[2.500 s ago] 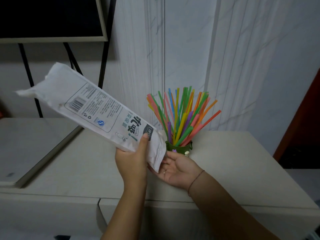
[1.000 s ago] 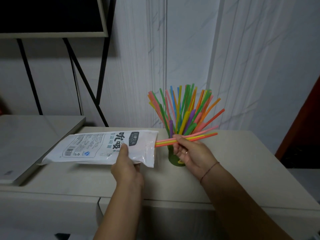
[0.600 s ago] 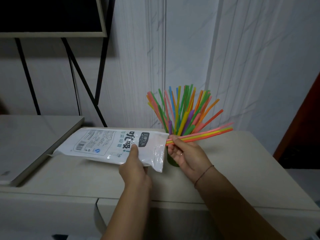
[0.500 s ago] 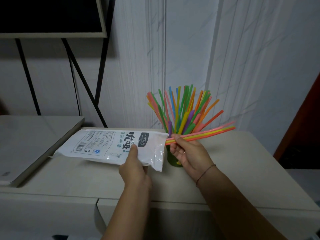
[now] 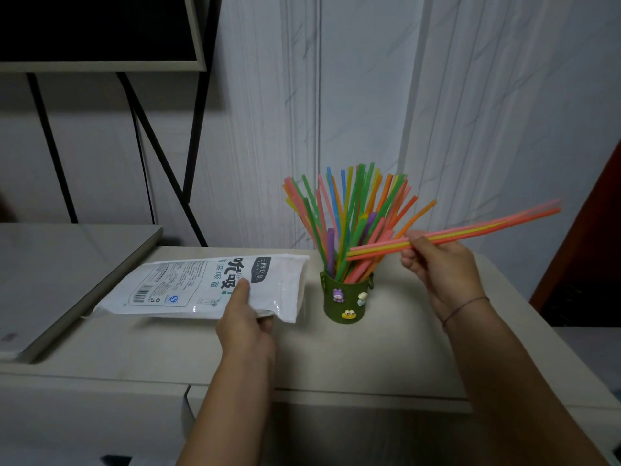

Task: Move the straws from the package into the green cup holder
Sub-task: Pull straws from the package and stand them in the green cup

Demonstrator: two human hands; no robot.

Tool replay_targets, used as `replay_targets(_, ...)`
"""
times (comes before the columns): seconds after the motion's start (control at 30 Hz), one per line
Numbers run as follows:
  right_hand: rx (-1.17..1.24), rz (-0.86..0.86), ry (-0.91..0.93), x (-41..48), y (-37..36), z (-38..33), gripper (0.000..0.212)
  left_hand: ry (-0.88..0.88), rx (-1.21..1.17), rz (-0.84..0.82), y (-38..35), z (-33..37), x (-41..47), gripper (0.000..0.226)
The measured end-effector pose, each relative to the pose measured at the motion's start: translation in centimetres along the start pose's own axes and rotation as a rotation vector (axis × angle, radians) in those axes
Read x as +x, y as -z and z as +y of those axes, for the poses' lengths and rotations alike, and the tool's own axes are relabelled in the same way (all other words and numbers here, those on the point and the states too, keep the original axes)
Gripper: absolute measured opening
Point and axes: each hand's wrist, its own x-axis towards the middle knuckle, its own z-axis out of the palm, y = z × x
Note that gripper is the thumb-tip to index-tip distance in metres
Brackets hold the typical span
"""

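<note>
The white straw package (image 5: 201,287) lies nearly flat on the beige cabinet top (image 5: 336,361), its open end toward the cup. My left hand (image 5: 247,322) grips its near edge by that end. The green cup holder (image 5: 347,302), with small cartoon charms, stands just right of the package and holds several coloured straws (image 5: 349,213) fanned upward. My right hand (image 5: 437,267) is right of the cup, pinching a small bunch of pink, yellow and orange straws (image 5: 477,230). The bunch is fully out of the package, slanting up to the right, its left ends over the cup.
A white marbled wall stands close behind the cup. A lower grey surface (image 5: 57,270) sits at left under a black metal frame (image 5: 161,163) and a dark panel (image 5: 100,28). A dark red edge (image 5: 591,250) borders the right side.
My right hand has drawn the straw bunch out of the package mouth and moved it right and up, clear of the bag. The package has settled flatter and my left hand stays on it.
</note>
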Motion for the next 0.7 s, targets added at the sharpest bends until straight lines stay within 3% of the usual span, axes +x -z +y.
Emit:
replay_targets(0.2,-0.334,-0.012,0.185,0.3,0.1,0.1,0.009,0.000,0.027,-0.025,-0.1,-0.1,-0.3,0.028)
replay_targets(0.5,-0.783,-0.183,0.193,0.8,-2.6,3.4,0.015,0.027,0.077,-0.072,-0.2,-0.2,-0.6,0.027)
replay_targets(0.7,-0.922,-0.240,0.147,0.8,-3.4,5.3,0.014,0.024,0.103,-0.066,0.0,0.0,-0.4,0.029)
